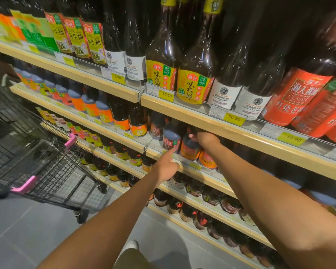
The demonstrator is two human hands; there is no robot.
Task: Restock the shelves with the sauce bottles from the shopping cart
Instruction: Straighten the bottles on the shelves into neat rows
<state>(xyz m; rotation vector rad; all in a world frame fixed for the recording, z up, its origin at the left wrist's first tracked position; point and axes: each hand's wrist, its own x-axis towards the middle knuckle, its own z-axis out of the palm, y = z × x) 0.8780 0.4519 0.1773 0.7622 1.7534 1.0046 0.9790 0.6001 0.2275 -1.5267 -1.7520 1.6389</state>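
A dark sauce bottle with an orange label point(189, 150) stands on the second shelf point(192, 167), and my right hand point(204, 139) grips its top from above, partly hidden under the shelf above. My left hand point(166, 168) is below it, index finger pointing up and touching the lower edge of the neighbouring red-labelled dark bottle point(171, 139); its other fingers are curled and hold nothing. The shopping cart point(43, 162), black wire with pink handle grips, stands to the left on the floor; I see no bottles inside it.
The top shelf point(202, 115) carries tall soy sauce bottles and yellow price tags. Lower shelves hold rows of small jars and bottles. Grey tiled floor point(27, 230) lies between the cart and me.
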